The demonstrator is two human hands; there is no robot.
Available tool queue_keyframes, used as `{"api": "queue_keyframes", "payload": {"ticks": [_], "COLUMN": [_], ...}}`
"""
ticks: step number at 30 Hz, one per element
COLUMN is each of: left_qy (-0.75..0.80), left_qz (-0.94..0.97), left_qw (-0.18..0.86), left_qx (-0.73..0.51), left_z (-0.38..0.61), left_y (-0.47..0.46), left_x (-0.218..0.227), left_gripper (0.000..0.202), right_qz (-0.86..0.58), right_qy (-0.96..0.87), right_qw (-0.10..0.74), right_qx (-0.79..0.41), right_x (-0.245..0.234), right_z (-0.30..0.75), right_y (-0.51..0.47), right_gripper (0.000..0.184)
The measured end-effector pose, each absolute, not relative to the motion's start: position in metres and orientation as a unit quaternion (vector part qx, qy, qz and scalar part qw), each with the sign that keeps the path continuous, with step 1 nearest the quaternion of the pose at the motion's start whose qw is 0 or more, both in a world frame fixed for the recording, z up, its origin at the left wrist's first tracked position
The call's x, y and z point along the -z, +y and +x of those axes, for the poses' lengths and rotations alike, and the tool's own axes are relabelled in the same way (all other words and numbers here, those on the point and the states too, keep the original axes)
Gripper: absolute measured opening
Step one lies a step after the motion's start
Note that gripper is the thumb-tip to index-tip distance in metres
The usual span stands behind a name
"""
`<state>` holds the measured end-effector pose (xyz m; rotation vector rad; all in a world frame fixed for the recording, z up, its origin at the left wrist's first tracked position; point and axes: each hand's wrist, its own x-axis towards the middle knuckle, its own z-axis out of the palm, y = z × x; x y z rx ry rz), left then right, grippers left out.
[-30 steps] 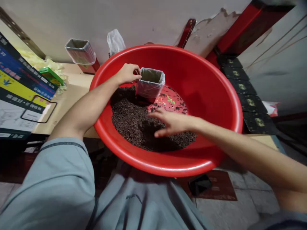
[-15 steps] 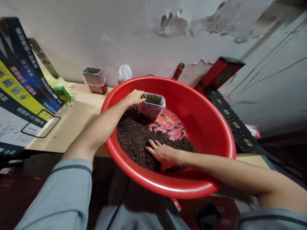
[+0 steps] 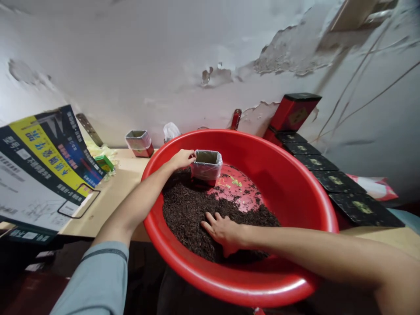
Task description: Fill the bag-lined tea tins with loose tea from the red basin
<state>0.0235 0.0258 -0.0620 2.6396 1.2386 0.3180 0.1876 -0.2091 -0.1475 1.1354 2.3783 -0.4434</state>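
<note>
A large red plastic basin [image 3: 282,175] holds a heap of dark, dry tea leaves [image 3: 183,210]. Inside it, towards the far left, a red tin [image 3: 207,170] lined with a clear plastic bag stands upright on the leaves, its mouth uncovered. My left hand [image 3: 183,159] reaches over the basin's left rim, with its fingers closed at the near-left top edge of the tin and liner. On the heap lies my right hand [image 3: 226,232], palm down, fingers spread and touching the leaves. Its palm side is hidden.
Black-lidded red tins [image 3: 334,180] line the table on the right. Another lined tin [image 3: 139,143] stands behind left, beside a crumpled plastic bag [image 3: 171,131]. A printed cardboard box [image 3: 49,170] leans at left, with a green packet [image 3: 104,162] near it. Behind is a peeling wall [image 3: 147,65].
The camera view has tilted up, so everything sits lower in the picture. The tin now looks more upright beside my left hand. My right hand stays on the leaves.
</note>
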Motion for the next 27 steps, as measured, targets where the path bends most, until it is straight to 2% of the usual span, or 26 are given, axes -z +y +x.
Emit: {"api": "queue_keyframes", "payload": {"ticks": [8,14,19,23,27], "left_qy": [0.424,0.415,0.403,0.409,0.409], "left_qz": [0.899,0.904,0.911,0.910,0.908], "left_qw": [0.073,0.053,0.032,0.031,0.063], "left_qx": [-0.087,-0.085,-0.077,-0.065,-0.065], "left_z": [0.025,0.025,0.026,0.027,0.028], "left_y": [0.019,0.015,0.011,0.013,0.021], "left_x": [0.058,0.055,0.048,0.049,0.058], "left_gripper": [0.026,0.026,0.026,0.027,0.027], "right_qz": [0.377,0.317,0.291,0.306,0.345], "right_qy": [0.893,0.925,0.934,0.939,0.926], "right_qw": [0.222,0.205,0.204,0.139,0.015], "right_qx": [0.107,0.043,0.038,0.076,0.155], "right_x": [0.140,0.131,0.115,0.095,0.070], "right_z": [0.189,0.196,0.200,0.207,0.217], "right_y": [-0.199,-0.185,-0.177,-0.170,-0.165], "right_gripper": [0.113,0.082,0.062,0.049,0.045]}}
